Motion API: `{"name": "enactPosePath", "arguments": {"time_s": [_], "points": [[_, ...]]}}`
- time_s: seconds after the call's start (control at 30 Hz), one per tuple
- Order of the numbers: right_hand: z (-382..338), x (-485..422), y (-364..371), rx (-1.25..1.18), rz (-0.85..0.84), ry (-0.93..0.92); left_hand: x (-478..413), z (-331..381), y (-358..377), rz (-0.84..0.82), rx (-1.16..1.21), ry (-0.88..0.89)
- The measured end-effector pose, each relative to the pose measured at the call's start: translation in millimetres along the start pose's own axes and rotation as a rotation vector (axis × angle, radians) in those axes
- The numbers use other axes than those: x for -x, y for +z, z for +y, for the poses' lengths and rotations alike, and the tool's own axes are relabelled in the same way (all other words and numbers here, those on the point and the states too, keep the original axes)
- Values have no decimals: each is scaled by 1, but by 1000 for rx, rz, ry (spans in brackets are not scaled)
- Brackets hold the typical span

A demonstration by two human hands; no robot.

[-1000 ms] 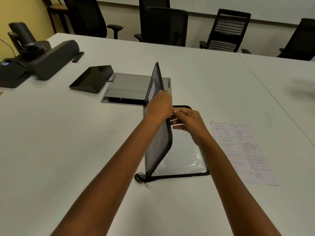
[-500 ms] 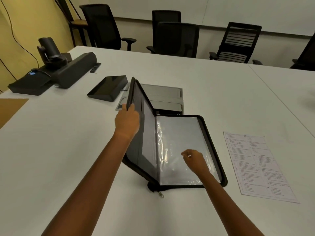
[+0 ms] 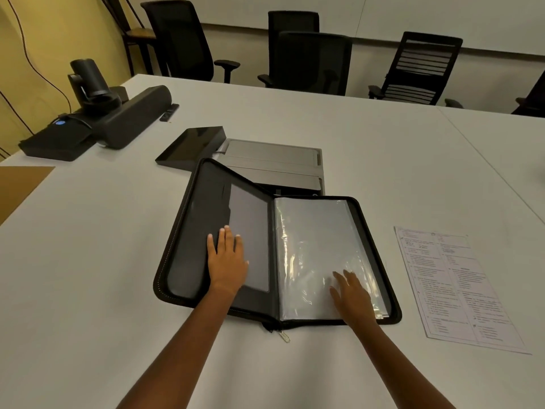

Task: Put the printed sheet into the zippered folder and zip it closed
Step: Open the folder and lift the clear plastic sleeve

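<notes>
1. Fingers (image 3: 227,239) of the left hand (image 3: 227,262) lie straight, pressing the left panel of the zippered folder (image 3: 188,231).
2. The right hand (image 3: 352,295) rests with fingers spread on the clear sleeve (image 3: 312,231), gripping nothing.
3. The folder lies open and unzipped on the tabletop (image 3: 88,261).
4. The printed sheet (image 3: 454,284) lies flat beyond the folder's right edge, bare tabletop between them.

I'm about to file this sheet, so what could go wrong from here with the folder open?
1. The sleeve under the right hand is wrinkled; the sheet may catch or crease going in.
2. The folder cover under the left hand may fold shut once released.
3. Sleeve edges lie near the zipper; they could snag when zipping.
</notes>
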State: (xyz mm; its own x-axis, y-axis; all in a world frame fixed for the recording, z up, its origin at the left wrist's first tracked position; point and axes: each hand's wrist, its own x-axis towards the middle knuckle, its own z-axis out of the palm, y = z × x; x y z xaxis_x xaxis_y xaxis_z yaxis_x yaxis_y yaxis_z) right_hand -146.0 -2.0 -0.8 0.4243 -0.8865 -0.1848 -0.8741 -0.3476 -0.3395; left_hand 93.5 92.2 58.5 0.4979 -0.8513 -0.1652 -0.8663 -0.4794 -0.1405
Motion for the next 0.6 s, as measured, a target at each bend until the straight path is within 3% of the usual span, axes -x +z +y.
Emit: {"name": "enactPosePath", "arguments": {"time_s": [0.27,0.6], "points": [[16,-5,15,132,-41,-19,11,24,53,-67,110,31],[28,-2,36,67,9,-20,25,60,84,-93,274,6]]}}
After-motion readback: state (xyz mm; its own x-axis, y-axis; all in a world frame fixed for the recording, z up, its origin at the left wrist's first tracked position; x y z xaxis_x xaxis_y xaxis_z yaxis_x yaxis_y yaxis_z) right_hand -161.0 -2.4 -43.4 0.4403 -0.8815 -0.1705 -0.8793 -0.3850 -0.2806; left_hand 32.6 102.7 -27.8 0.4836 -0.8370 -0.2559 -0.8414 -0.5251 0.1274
